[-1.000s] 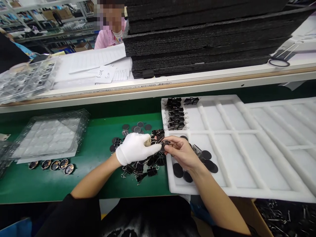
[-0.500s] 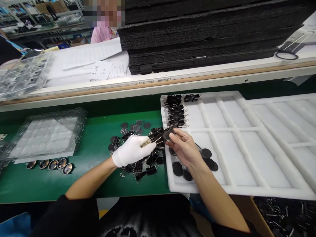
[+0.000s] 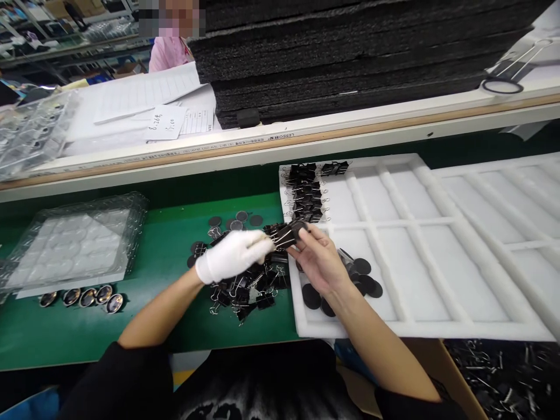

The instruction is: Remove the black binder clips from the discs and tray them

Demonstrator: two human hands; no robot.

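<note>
My left hand (image 3: 231, 255), in a white glove, grips the wire handles of a black binder clip (image 3: 284, 237). A round black disc (image 3: 300, 228) is pinched between the thumb and fingers of my right hand (image 3: 322, 263), which is bare. The clip's jaw end meets the disc; whether it bites on the disc's edge I cannot tell. Beneath my left hand lies a pile of binder clips (image 3: 240, 291) on the green table. Several loose black discs (image 3: 311, 296) rest in the near left compartment of the white foam tray (image 3: 420, 268), partly hidden by my right arm.
Rows of clips (image 3: 306, 192) fill the tray's far left compartment. More discs (image 3: 256, 220) lie behind the pile. Left are clear plastic trays (image 3: 79, 239) and several metal-rimmed round parts (image 3: 114, 303). A shelf (image 3: 245, 149) carries stacked black foam (image 3: 350, 64). A person (image 3: 168, 52) is beyond.
The binder clip in my left hand has come up against the disc in my right hand. The whole view has shifted slightly.
</note>
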